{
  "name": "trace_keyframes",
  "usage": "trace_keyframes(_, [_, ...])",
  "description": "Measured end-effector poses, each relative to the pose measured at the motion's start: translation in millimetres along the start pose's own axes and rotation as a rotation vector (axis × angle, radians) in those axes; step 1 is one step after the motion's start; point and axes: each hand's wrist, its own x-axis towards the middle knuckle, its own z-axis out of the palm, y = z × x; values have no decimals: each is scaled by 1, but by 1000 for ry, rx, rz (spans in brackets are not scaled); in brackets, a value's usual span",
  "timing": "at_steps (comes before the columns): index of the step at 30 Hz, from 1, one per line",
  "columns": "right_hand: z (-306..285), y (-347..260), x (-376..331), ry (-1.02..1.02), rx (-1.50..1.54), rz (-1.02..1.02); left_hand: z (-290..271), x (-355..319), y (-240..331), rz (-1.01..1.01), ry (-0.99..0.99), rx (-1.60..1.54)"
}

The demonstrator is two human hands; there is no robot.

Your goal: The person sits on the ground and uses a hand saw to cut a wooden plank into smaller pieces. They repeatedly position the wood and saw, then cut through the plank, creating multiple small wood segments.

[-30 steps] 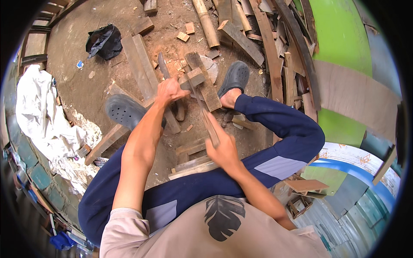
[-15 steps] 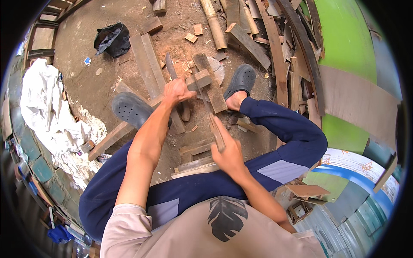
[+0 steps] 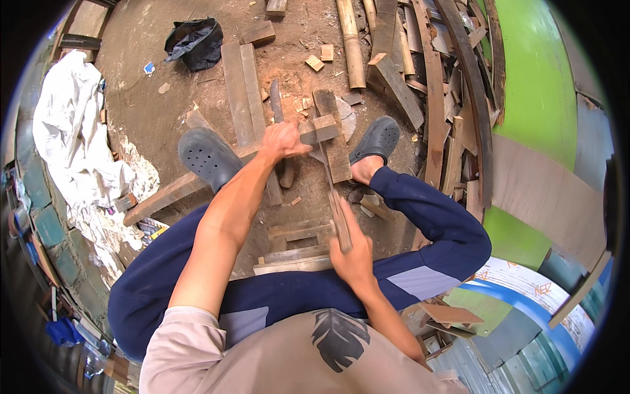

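Left hand (image 3: pixel 282 140): closed over a long, squared, grey-brown wooden beam (image 3: pixel 311 133), near its right-hand end, thumb reaching to the right. Right hand (image 3: pixel 353 257): fingers wrapped around the flat brown wooden handle of a hand saw with a thin dark metal blade (image 3: pixel 336 205). The two hands are apart, the right one nearer the body.

Beam: slants from lower left to upper right, past the left foot; its end lies across a short, thick, weathered plank (image 3: pixel 339 163) between the feet. Saw: blade seen nearly edge-on, pointing away from the body and meeting the beam just right of the left hand; depth of cut cannot be told.

Footwear: one dark grey perforated rubber clog (image 3: pixel 207 157) at left, overlapping the beam in view; its pair (image 3: pixel 376 140) right of the plank.

Ground, beyond the hands: long curved knife with a dark blade (image 3: pixel 275 102); two long grey-brown boards side by side (image 3: pixel 235 92); small pale wooden block (image 3: pixel 314 63); crumpled black plastic bag (image 3: pixel 195 44); yellowish bamboo pole (image 3: pixel 351 46).

Far left: heaped white cloth (image 3: pixel 71 125).
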Motion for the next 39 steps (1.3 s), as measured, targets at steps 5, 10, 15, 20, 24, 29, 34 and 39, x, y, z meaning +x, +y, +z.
trace_keyframes(5, [-2, -2, 1, 15, -50, -90, -1, -7, -3, -38, 25, -48])
trace_keyframes(10, [43, 65, 132, 150, -31, -196, 6, 7, 15, 76, 85, -72])
trace_keyframes(15, [1, 5, 3, -10, -135, -60, 9, 0, -8, 19, 53, -60])
trace_keyframes(20, [1, -1, 1, 28, -120, -109, 3, -2, -1, -39, 6, -52])
trace_keyframes(24, [41, 31, 108, 49, 8, 72, -4, 10, 7, 46, 16, -44])
trace_keyframes(29, [18, 15, 29, 18, -135, -82, 5, 5, -9, -2, 24, -49])
trace_keyframes(34, [1, 3, -11, 24, -96, -117, 12, 2, -11, -3, 32, -34])
trace_keyframes(39, [40, 60, 99, 139, -41, -121, -3, 12, 8, 22, -40, -58])
